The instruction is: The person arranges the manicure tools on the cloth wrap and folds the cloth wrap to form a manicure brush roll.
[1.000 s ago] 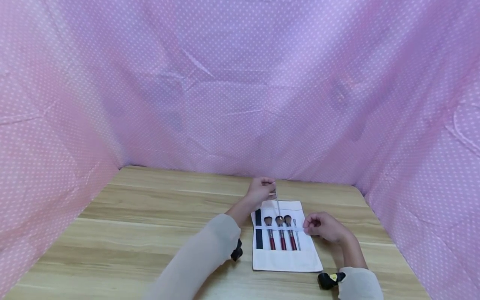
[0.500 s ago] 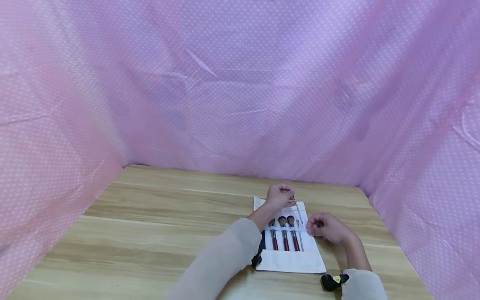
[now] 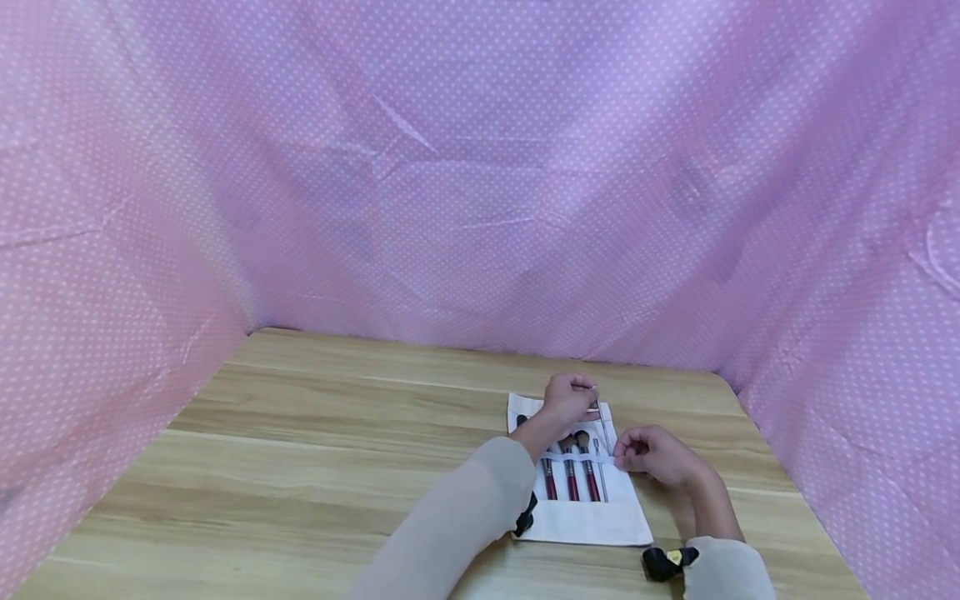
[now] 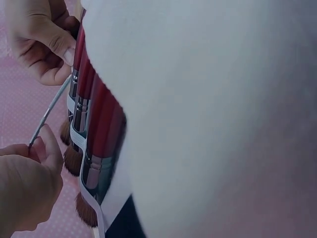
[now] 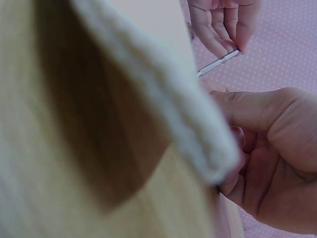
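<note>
Basically, at far L it's wood-grain tabletop [image 3: 300, 433] w/ my L sleeve [image 3: 468, 517] across it, pink polka-dot cloth [image 3: 450, 208] behind. Next, the white brush roll [image 3: 577, 523], lying open on the tabletop, part of its L side hidden under my arm. Three red-handled makeup brushes [image 3: 572, 483] sit under its elastic band [image 4: 78, 140], bristles pointing away from me, handles running to the near pocket. Over their far end my L hand [image 3: 568, 402] pinches a thin metal tool [image 5: 216, 64] by its upper end, tilted, lower end down by the band; can't tell if the tip's under it yet. Just R of the brushes, a 2nd slim metal rod [image 3: 602, 477] is already in the band. Far R, my R hand [image 3: 660, 457] has fingers curled, thumb against them, apparently nipping the band's R end.

Step in hand, I'd say: slotting the tool into the R-most gap. Next move prob. calls for keeping the band lifted w/ R & sliding the tool straight down toward the pocket, w/o snagging the rod alongside.
</note>
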